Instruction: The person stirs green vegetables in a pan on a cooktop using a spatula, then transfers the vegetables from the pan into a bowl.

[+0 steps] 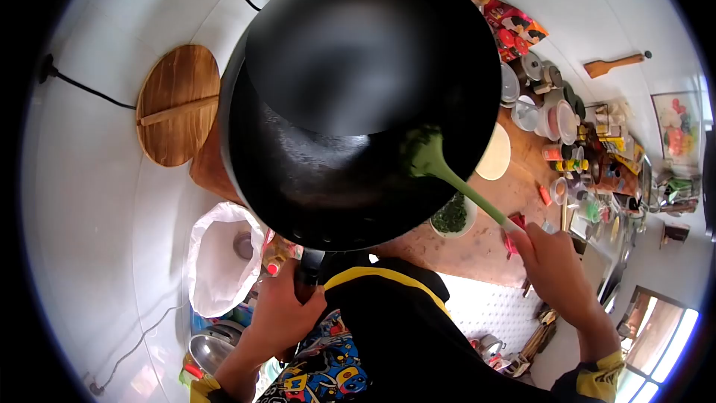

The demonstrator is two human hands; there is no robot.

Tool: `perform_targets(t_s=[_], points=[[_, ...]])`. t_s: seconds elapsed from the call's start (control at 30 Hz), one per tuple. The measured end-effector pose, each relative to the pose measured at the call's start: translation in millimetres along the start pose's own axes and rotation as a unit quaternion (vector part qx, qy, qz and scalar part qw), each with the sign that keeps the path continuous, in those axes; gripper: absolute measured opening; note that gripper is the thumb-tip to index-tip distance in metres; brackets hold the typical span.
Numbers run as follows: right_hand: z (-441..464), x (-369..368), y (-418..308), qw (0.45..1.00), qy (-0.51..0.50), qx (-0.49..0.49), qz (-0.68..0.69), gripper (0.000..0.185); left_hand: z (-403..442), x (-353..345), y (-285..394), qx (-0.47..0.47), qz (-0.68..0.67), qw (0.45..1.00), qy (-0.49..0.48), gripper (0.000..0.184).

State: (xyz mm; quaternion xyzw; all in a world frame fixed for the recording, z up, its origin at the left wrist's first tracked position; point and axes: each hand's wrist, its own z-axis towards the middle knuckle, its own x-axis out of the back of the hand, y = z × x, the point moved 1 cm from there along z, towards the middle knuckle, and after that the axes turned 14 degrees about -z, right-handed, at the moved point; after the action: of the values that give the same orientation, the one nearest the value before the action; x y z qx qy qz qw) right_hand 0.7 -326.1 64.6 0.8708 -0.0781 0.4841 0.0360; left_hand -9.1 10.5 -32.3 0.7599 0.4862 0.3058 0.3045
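A large black wok (257, 172) fills the middle of the head view, raised over the wooden table and tilted. My left hand (287, 306) is wrapped round its black handle (308, 275). In my right hand (550, 265) is a green spatula (466, 190), gripped by the end of its handle. The spatula's blade (428, 157) is inside the wok at its lower right wall, with dark green bits blurred around it. Partly hidden under the wok's right rim stands a white bowl (471, 220) holding chopped greens (451, 216).
A pale round disc (495, 155) lies on the wooden table (496, 257). Jars, tubs and bottles crowd the right side. A round wooden lid (177, 134) leans on the left wall. Below it is a bin with a white liner (205, 254); metal pans (212, 351) sit lower left.
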Motion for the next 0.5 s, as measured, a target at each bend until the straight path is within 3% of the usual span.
perform_targets(t_s=[0.07, 0.17, 0.23, 0.3, 0.37, 0.5], points=[[-9, 2, 3, 0.999, -0.016, -0.045, -0.02, 0.034, 2, 2, -3, -0.002, 0.007, 1.0, 0.01, 0.028], [-1, 5, -10, 0.998, 0.004, -0.007, 0.061, 0.035, 1, -2, -3, 0.032, 0.005, 0.999, 0.016, 0.029], [17, 5, -35, 0.99, -0.002, -0.031, 0.135, 0.039, 4, -8, -5, -0.024, 0.018, 0.999, 0.023, 0.029], [14, -7, -31, 0.991, 0.003, -0.028, 0.128, 0.04, 6, -12, -13, -0.019, -0.01, 0.999, 0.026, 0.028], [3, -14, -19, 0.99, -0.112, -0.04, 0.075, 0.043, 7, -12, -18, -0.103, 0.046, 0.99, 0.081, 0.028], [10, -11, -39, 0.961, -0.235, -0.011, 0.145, 0.043, 11, 0, -20, -0.059, 0.007, 0.997, 0.042, 0.027]])
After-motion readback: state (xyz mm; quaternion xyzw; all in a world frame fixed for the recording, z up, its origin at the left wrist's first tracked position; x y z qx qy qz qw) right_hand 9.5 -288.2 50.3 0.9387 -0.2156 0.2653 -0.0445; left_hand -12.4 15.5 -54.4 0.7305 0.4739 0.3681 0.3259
